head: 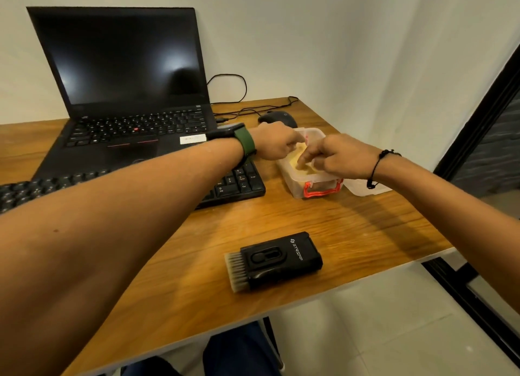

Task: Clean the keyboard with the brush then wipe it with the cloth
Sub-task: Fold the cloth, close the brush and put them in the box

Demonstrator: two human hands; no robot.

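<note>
Both hands are positioned over an open clear plastic box (302, 188) with red clasps, located at the right rear of the wooden surface (281, 221). The left hand (274, 145), with a watch on a green strap at the wrist, reaches across from the left; its fingers are curled together at the far rim of the box, and whether they grip anything cannot be determined. The right hand (342, 157), with a black cord bracelet at the wrist, reaches into the box; its fingertips are pinched on the yellow cloth (295, 162) inside. The box lid (363, 187) lies just beside the box, to its right, partly under the right wrist. The black keyboard (239, 183) lies to the left of the box and is largely covered by the left forearm. The brush (274, 260), a black block with pale bristles facing left, lies flat near the front edge of the surface, well apart from both hands. An open laptop (123, 94) with a dark screen stands behind the keyboard. A black mouse (277, 119) rests behind the box.
</note>
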